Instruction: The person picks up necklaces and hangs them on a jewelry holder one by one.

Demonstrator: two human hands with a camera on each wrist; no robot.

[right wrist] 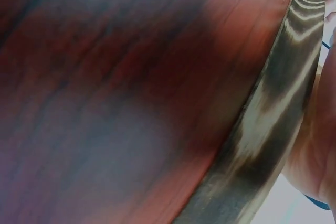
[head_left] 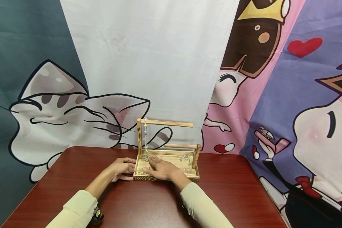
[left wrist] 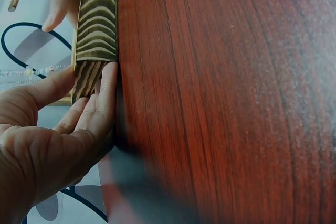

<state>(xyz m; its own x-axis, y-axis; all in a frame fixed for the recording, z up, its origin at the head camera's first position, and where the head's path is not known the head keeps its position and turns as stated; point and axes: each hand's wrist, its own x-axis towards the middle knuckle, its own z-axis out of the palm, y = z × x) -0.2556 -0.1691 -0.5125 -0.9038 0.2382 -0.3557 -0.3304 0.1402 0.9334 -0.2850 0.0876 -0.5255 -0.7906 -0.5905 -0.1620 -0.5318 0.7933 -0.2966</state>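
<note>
A wooden jewelry stand (head_left: 171, 152) with a shallow tray base and two horizontal bars is on the table. My left hand (head_left: 121, 169) grips its left end. In the left wrist view, the thumb is at the tray's edge and the fingers lie along the end of the dark-grained wood (left wrist: 97, 19). My right hand (head_left: 163, 170) reaches over the front rim with fingers extended, palm down over the tray floor. A strand of pale beads (head_left: 145, 134) hangs from the left of the upper bar. Small metallic jewelry pieces (head_left: 185, 158) lie in the tray, some hidden by the right hand.
The reddish-brown wooden table (head_left: 148, 202) extends around the stand on both sides and in front. Behind it hangs a cloth backdrop (head_left: 159, 63) with cartoon figures, close to the table's back edge. A small black device (head_left: 97, 215) is at the left sleeve.
</note>
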